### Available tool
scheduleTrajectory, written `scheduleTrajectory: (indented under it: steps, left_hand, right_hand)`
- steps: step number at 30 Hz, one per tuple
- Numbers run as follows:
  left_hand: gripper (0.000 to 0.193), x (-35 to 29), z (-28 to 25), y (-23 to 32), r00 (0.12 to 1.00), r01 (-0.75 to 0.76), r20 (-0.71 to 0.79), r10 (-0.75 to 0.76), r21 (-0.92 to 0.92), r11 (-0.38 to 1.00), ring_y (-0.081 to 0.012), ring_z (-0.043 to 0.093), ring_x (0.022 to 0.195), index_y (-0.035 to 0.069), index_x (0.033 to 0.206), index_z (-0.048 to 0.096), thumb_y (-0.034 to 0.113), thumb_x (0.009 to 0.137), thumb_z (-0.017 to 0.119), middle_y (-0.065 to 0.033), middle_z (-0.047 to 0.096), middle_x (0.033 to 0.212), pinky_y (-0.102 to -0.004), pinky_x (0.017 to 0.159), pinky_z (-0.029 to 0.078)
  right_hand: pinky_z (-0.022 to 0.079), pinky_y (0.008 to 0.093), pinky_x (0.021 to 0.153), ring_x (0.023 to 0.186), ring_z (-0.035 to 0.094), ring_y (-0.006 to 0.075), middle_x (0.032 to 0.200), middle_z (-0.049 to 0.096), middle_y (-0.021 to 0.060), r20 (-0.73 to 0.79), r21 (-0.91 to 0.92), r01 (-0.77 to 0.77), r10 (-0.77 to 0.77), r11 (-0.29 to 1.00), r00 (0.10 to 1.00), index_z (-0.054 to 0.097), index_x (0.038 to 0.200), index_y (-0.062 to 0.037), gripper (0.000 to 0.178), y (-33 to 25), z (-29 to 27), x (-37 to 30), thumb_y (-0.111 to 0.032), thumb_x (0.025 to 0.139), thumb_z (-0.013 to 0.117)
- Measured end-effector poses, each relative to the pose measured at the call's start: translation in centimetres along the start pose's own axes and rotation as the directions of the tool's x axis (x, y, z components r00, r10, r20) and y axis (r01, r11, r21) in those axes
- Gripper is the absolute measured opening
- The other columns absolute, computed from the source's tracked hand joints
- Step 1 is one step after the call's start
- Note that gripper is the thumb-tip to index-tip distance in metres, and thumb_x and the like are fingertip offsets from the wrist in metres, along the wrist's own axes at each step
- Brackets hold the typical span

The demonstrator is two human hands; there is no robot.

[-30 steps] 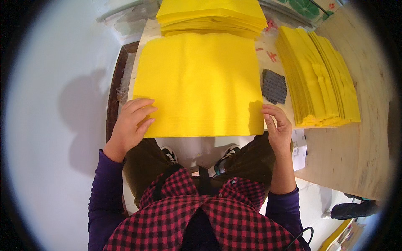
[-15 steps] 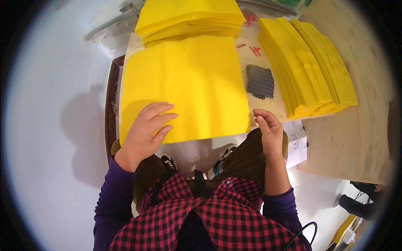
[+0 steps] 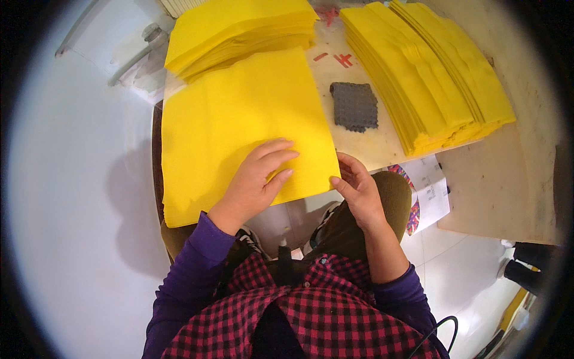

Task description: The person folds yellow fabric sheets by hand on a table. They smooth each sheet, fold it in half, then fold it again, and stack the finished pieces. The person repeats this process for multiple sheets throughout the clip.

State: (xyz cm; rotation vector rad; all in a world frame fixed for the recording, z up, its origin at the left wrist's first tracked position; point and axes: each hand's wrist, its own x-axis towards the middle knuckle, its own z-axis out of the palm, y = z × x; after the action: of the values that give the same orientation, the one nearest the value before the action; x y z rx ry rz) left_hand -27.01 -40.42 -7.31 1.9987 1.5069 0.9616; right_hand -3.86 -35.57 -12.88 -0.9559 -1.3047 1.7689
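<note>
The left hand (image 3: 254, 179) is laid flat, fingers spread, on the large yellow sheet (image 3: 239, 125). The sheet's near right corner is pinched by the right hand (image 3: 356, 188). Bare table edge (image 3: 382, 152) lies just beyond the right fingertips. Farther out sits a grey textured pad (image 3: 354, 106), with fanned yellow stacks (image 3: 430, 72) to its right. Another yellow pile (image 3: 239, 30) overlaps the sheet's far edge.

The sheet stack (image 3: 239, 125) lies at the tabletop (image 3: 502, 179) near edge. A second stack (image 3: 239, 30) lies behind it. The textured pad (image 3: 355, 106) lies right of it; fanned sheets (image 3: 430, 72) lie farther right.
</note>
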Motion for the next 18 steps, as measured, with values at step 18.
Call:
scheduleTrajectory:
  steps: [18]
  left_hand:
    - [0.038,-0.11,0.66,-0.88,1.0,-0.012,-0.016,0.014,0.103,0.995,-0.0313,0.051,0.125,0.006,0.114,0.065,0.009,0.077,0.072,-0.0106,0.06,0.128,-0.0399,0.105,0.04]
  right_hand:
    - [0.04,0.032,0.101,0.115,0.051,0.0184,0.129,0.054,0.0101,-0.005,0.011,-0.009,0.009,1.0,1.0,0.047,0.134,0.0023,0.048,-0.46,-0.55,0.44,-0.001,0.088,0.061]
